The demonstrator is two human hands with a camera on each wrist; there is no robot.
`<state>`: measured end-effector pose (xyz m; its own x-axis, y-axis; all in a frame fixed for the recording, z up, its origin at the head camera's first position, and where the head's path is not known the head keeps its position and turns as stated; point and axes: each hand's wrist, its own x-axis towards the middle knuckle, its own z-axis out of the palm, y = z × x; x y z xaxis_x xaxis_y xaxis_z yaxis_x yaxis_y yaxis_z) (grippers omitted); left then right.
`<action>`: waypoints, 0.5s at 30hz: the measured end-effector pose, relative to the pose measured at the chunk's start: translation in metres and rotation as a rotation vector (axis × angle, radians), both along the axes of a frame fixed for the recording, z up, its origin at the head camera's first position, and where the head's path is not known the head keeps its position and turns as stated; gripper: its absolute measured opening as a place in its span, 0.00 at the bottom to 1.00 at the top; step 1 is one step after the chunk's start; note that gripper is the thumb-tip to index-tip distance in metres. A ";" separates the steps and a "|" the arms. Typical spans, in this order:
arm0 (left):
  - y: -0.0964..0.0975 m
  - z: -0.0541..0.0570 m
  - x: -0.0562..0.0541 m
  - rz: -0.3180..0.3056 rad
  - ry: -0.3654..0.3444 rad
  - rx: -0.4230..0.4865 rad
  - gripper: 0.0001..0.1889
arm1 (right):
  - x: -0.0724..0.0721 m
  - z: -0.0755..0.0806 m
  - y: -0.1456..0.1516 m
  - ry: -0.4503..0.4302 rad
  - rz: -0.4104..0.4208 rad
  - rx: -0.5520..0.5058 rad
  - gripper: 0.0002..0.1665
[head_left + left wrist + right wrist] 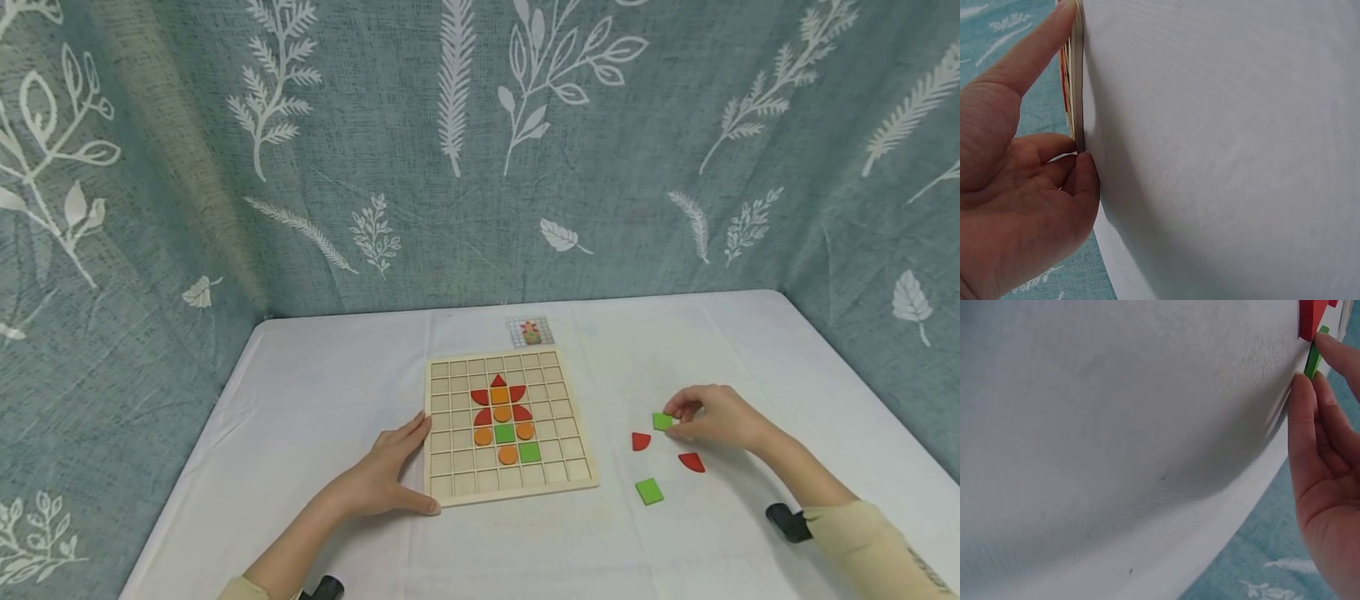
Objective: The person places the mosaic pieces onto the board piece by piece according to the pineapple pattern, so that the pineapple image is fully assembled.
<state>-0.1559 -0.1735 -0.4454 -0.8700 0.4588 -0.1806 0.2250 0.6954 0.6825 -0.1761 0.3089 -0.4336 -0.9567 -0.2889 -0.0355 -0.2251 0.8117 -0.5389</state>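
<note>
A square wooden grid board (pixel 573 475) lies on the table, bearing red, orange and green pieces. Against its left edge rest the fingers of my left hand (pixel 378 477), while the thumb touches near the lower left corner. In the left wrist view the fingertips meet the board's edge (pixel 1079 81). To the right of the board, my right hand (pixel 716 415) pinches a green square tile (pixel 662 422) between thumb and fingers, low over the cloth. The right wrist view shows that green tile (pixel 1315 359) edge-on, beside a red piece (pixel 1311 319).
Near the right hand lie two red quarter-round pieces, one on the left (pixel 641 442) and one below (pixel 692 462). Another green square (pixel 649 492) is closer to the front. Behind the board is a small pattern card (pixel 517 333). White cloth covers the table (pixel 315 400); a patterned curtain (pixel 420 225) surrounds it.
</note>
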 end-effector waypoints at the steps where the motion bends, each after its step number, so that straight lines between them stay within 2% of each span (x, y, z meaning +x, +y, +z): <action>1: 0.000 0.000 0.000 0.000 0.002 0.001 0.62 | 0.000 0.000 0.000 0.004 -0.002 0.001 0.14; 6: 0.000 0.001 0.001 -0.006 0.008 0.008 0.62 | -0.001 -0.002 -0.006 0.011 -0.024 -0.057 0.13; 11: 0.000 0.002 0.000 -0.008 0.010 0.005 0.62 | -0.002 -0.003 -0.021 -0.032 -0.045 -0.181 0.16; 15: 0.000 0.002 0.000 -0.009 0.006 0.003 0.62 | -0.003 -0.003 -0.036 -0.060 -0.064 -0.241 0.17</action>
<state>-0.1554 -0.1737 -0.4430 -0.8670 0.4667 -0.1745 0.2349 0.6917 0.6830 -0.1790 0.2729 -0.4362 -0.9715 -0.2351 -0.0299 -0.1397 0.6699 -0.7292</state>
